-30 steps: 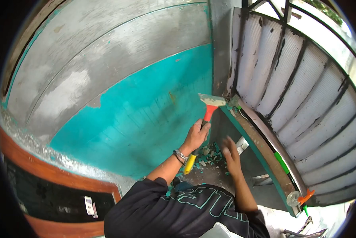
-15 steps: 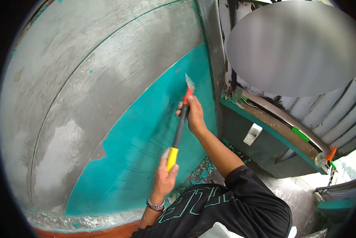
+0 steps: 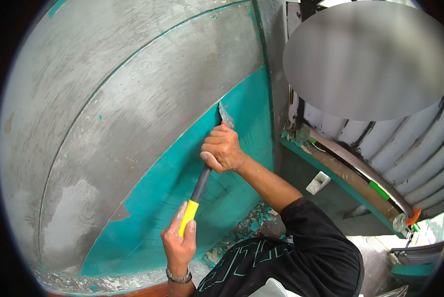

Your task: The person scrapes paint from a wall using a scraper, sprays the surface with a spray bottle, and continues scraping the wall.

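Observation:
A long-handled paint scraper [image 3: 200,184] has a black shaft, a yellow end grip, a bit of red at the neck and a flat metal blade. My right hand [image 3: 224,149] is wrapped round the shaft just below the blade. Lower down, my left hand [image 3: 179,243] grips the yellow end, with a metal-banded watch on that wrist. The blade tip is right at the border where teal paint [image 3: 167,171] meets the bare grey part of the curved wall [image 3: 147,94]. Dark scratch lines run across the teal below the shaft.
Teal and grey paint flakes [image 3: 246,225] litter the floor along the wall's foot. To the right, a ledge [image 3: 350,171] carries a green-and-black strip and an orange item [image 3: 414,216]. A white block-like fitting [image 3: 318,182] sits on the dark panel below it.
The scraper's blade has shifted left and slightly down to the paint border. My right hand has turned over to a fist grip on the shaft; my left hand has moved left and down.

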`<state>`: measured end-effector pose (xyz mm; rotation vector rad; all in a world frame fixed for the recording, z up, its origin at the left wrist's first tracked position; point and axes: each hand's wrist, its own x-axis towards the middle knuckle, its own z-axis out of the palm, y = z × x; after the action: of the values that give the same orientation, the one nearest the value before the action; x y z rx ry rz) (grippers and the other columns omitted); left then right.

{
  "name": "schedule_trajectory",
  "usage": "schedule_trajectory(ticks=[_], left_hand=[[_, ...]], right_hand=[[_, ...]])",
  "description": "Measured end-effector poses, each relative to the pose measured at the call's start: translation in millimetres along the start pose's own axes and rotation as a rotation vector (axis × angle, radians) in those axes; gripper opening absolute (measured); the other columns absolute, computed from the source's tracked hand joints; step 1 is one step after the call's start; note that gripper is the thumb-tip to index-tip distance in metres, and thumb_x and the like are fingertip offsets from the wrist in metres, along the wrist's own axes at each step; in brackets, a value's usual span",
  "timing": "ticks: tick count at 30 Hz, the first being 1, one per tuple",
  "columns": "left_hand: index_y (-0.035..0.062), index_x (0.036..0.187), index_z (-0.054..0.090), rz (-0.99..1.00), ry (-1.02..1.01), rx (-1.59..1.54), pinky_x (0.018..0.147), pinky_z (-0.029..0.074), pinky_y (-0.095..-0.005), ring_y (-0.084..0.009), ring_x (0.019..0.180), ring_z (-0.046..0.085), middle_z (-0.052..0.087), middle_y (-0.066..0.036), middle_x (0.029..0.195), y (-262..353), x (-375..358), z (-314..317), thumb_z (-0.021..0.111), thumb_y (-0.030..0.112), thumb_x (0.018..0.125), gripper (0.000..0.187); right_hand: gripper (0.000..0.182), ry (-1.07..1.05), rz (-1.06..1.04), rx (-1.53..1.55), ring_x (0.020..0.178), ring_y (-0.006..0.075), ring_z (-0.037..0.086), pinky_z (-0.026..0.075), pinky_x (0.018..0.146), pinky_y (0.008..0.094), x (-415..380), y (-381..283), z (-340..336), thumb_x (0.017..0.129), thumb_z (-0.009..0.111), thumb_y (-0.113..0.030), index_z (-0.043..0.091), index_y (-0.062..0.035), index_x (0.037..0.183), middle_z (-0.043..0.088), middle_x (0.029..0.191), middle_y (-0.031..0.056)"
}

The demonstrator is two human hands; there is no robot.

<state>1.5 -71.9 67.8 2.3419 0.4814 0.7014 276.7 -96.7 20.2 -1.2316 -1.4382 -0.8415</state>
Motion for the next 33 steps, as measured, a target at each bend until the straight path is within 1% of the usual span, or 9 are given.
schedule_trajectory(ticks=[6, 9, 15, 16, 20, 24, 26, 29, 33], left_hand=[[-0.0105, 0.124, 0.056, -0.130, 0.017, 0.007, 0.082, 0.050, -0.0326, -0.0237, 0.094, 0.065, 0.066, -0.025, 0.107, 25.4, -5.3, 10.2, 0.056, 0.011, 0.088, 0.041], [-0.0066, 0.124, 0.057, 0.007, 0.067, 0.068, 0.071, 0.053, -0.0337, -0.0296, 0.083, 0.070, 0.067, -0.025, 0.104, 17.0, 14.5, 26.0, 0.059, 0.009, 0.087, 0.040], [-0.0039, 0.123, 0.059, 0.034, 0.005, 0.002, 0.066, 0.051, -0.0299, -0.0193, 0.073, 0.067, 0.069, -0.022, 0.094, 17.4, 69.3, 44.8, 0.060, 0.009, 0.089, 0.036], [-0.0039, 0.123, 0.059, 0.061, 0.013, -0.030, 0.066, 0.052, -0.0324, -0.0251, 0.073, 0.068, 0.069, -0.022, 0.092, 16.6, 74.0, 47.8, 0.060, 0.008, 0.089, 0.036], [-0.0084, 0.122, 0.056, -0.001, -0.075, 0.091, 0.070, 0.051, -0.0341, -0.0303, 0.075, 0.066, 0.067, -0.024, 0.098, 40.2, 51.0, 39.2, 0.056, 0.014, 0.089, 0.040], [-0.0115, 0.122, 0.055, 0.059, -0.026, 0.084, 0.067, 0.051, -0.0339, -0.0301, 0.072, 0.066, 0.066, -0.027, 0.099, 48.7, -7.3, 18.7, 0.053, 0.016, 0.088, 0.044], [-0.0111, 0.120, 0.057, 0.098, 0.093, 0.148, 0.065, 0.054, -0.0385, -0.0376, 0.075, 0.069, 0.068, -0.026, 0.096, 47.9, -20.3, 17.2, 0.055, 0.017, 0.085, 0.045], [-0.0132, 0.120, 0.056, -0.009, 0.112, 0.103, 0.065, 0.051, -0.0334, -0.0264, 0.070, 0.066, 0.066, -0.029, 0.100, 49.5, -23.2, 16.7, 0.051, 0.020, 0.086, 0.048], [-0.0138, 0.119, 0.057, -0.090, 0.087, 0.124, 0.067, 0.051, -0.0343, -0.0274, 0.073, 0.067, 0.066, -0.029, 0.102, 57.0, -23.0, 11.1, 0.051, 0.021, 0.086, 0.048]], right_hand=[[0.019, 0.079, -0.033, 0.147, 0.051, 0.0218, 0.044, 0.039, 0.058, 0.0353, -1.4, 11.0, 1.1, 0.073, 0.055, -0.021, 0.050, -0.0127, 0.056, 0.044, 0.055, 0.0026], [0.020, 0.147, -0.088, 0.137, 0.050, 0.0221, 0.044, 0.040, 0.058, 0.0350, 5.8, 33.7, -8.4, 0.073, 0.055, -0.021, 0.050, -0.0125, 0.056, 0.044, 0.054, 0.0030], [0.020, 0.152, -0.020, -0.013, 0.051, 0.0234, 0.046, 0.039, 0.058, 0.0354, 5.8, 79.7, -29.6, 0.074, 0.055, -0.019, 0.050, -0.0119, 0.056, 0.045, 0.054, 0.0037], [0.021, 0.157, 0.006, -0.006, 0.051, 0.0240, 0.045, 0.038, 0.058, 0.0358, 6.2, 82.3, -31.6, 0.075, 0.054, -0.019, 0.048, -0.0118, 0.056, 0.045, 0.054, 0.0039], [0.021, 0.139, 0.008, -0.009, 0.051, 0.0239, 0.043, 0.037, 0.058, 0.0357, 5.7, 68.9, -35.2, 0.074, 0.053, -0.020, 0.047, -0.0123, 0.055, 0.044, 0.054, 0.0038], [0.021, 0.129, -0.055, 0.195, 0.050, 0.0230, 0.041, 0.035, 0.057, 0.0361, 7.9, 14.0, -19.8, 0.074, 0.050, -0.020, 0.046, -0.0127, 0.055, 0.042, 0.054, 0.0032], [0.020, 0.131, -0.055, 0.264, 0.050, 0.0226, 0.041, 0.035, 0.057, 0.0352, 9.2, 1.9, -9.4, 0.073, 0.052, -0.020, 0.046, -0.0128, 0.054, 0.042, 0.054, 0.0032], [0.021, 0.144, -0.028, 0.314, 0.049, 0.0223, 0.041, 0.035, 0.056, 0.0351, 9.5, 1.6, 0.4, 0.073, 0.051, -0.020, 0.046, -0.0117, 0.054, 0.041, 0.053, 0.0027], [0.022, 0.219, -0.044, 0.322, 0.048, 0.0214, 0.041, 0.036, 0.056, 0.0347, 8.1, 0.9, 2.6, 0.074, 0.051, -0.020, 0.047, -0.0112, 0.055, 0.040, 0.052, 0.0025]])
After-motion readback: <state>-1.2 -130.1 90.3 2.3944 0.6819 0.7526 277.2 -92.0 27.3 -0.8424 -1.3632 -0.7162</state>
